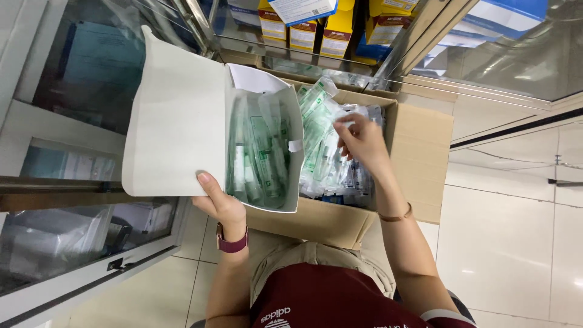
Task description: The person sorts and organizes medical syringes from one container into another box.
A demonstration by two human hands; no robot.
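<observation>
The person's left hand [221, 203] grips the lower edge of a white carton [182, 121], thumb pressed on the outside of its open flap, fingers hidden behind. The carton is held tilted above the left end of a brown cardboard box [419, 152], and inside it stand sealed packets [260, 152] with green print, packed close together. The right hand [363, 143] reaches into the cardboard box, its fingers pinched together on one clear packet [346, 118] near the top of a loose heap of similar packets [331, 164]. The two hands are apart, the carton between them. The cardboard box rests against the person's lap, over a tiled floor [510, 243]. A watch with a dark red strap [232, 243] sits on the left wrist, a thin bangle [398, 215] on the right. Glass-fronted cabinets [79, 79] stand to the left, and yellow boxes [337, 27] line a shelf above
</observation>
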